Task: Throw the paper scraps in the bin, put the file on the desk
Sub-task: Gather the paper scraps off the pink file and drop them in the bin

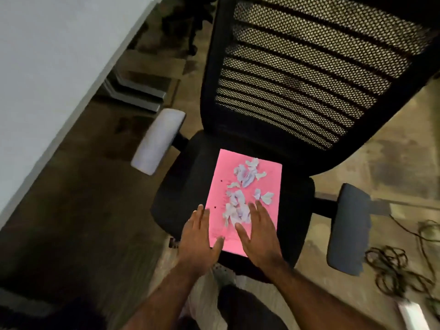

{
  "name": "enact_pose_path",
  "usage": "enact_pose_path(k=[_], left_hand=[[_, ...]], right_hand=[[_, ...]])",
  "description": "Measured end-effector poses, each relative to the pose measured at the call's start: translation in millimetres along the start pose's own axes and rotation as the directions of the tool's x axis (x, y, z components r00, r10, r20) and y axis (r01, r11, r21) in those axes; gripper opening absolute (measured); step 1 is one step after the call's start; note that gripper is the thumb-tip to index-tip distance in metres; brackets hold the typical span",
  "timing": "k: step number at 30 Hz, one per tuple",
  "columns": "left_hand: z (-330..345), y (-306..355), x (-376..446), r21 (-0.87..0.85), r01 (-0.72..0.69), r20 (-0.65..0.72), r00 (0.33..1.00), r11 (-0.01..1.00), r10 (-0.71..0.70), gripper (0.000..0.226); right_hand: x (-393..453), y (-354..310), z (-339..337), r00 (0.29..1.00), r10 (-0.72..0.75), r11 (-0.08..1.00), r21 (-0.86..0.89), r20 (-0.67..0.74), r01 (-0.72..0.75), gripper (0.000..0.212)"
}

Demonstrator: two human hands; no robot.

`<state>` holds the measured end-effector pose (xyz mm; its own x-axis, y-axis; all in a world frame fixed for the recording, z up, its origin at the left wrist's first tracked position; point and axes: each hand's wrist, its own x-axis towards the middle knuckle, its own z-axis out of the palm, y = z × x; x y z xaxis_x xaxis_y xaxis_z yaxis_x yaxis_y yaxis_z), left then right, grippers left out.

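Here scraps (238,208) lie between seemingly hovering hands (228,239).

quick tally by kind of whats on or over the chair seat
pink file: 1
clusters of torn paper scraps: about 3, single pieces too blurred to count
hands, left hand and right hand: 2
total: about 6

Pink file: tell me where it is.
The flat pink paper file lies on the black office chair's seat, centre of the head view, under white paper scraps, both open hands at its near end.
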<state>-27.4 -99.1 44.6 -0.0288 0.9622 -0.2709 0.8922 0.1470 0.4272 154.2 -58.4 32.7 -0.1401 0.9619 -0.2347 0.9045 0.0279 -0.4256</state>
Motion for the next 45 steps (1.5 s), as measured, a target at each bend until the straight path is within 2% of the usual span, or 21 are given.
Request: enact_pose_path(k=[6,11,17,20,22,26,28,32,38,41,45], left_hand=[[54.2,-10.7,37.1,0.117,-0.102,0.099,0.991,0.988,0.09,0.095],[92.6,-21.5,72.1,0.173,-0.272,0.107,0.961,0.947,0.256,0.105],[111.6,-14.5,131.4,0.219,-0.455,0.062,0.889,0.863,0.453,0.102],[111.9,-10.8,153.7,0.233,-0.515,0.072,0.855,0.825,0.514,0.096],[111.0,-9.8,160.6,0.213,-0.543,0.065,0.838,0.813,0.542,0.076],[107.3,-8.4,163.7,0.241,-0.564,-0.039,0.808,0.79,0.588,0.041],[106.8,-7.6,165.8,0.265,-0.567,-0.094,0.789,0.78,0.607,0.03],[109.9,-7.8,169.6,0.307,-0.541,-0.113,0.796,0.783,0.594,0.02],[105.7,-7.6,172.1,0.279,-0.478,-0.102,0.847,0.833,0.521,0.029],[100.5,-5.9,174.4,0.185,-0.457,-0.135,0.865,0.87,0.483,0.032],[93.0,-6.0,170.9,0.109,-0.422,-0.218,0.873,0.9,0.436,0.031]], right_hand=[[-3.5,47.3,41.3,0.98,0.19,0.98,0.065,-0.058,-0.186,0.083],[15.7,66.0,69.9,0.98,0.179,0.984,0.026,-0.089,-0.178,0.096],[65.5,79.2,80.4,0.977,0.132,0.99,0.069,-0.17,-0.121,0.111],[89.2,87.5,78.5,0.977,0.027,0.998,0.058,-0.213,-0.015,0.106],[104.4,91.5,76.5,0.971,-0.036,0.999,0.03,-0.235,0.045,0.096],[122.2,89.7,78.1,0.926,-0.272,0.962,-0.061,-0.262,0.265,0.053],[123.9,85.8,79.7,0.901,-0.345,0.938,-0.126,-0.264,0.322,0.037],[126.8,80.5,78.7,0.92,-0.318,0.928,-0.272,-0.227,0.254,0.031],[140.4,82.5,73.5,0.887,-0.383,0.897,-0.334,-0.259,0.289,0.037],[148.7,82.8,70.0,0.868,-0.379,0.908,-0.312,-0.322,0.281,0.032],[151.5,81.0,64.6,0.88,-0.277,0.959,-0.162,-0.386,0.231,0.03]])
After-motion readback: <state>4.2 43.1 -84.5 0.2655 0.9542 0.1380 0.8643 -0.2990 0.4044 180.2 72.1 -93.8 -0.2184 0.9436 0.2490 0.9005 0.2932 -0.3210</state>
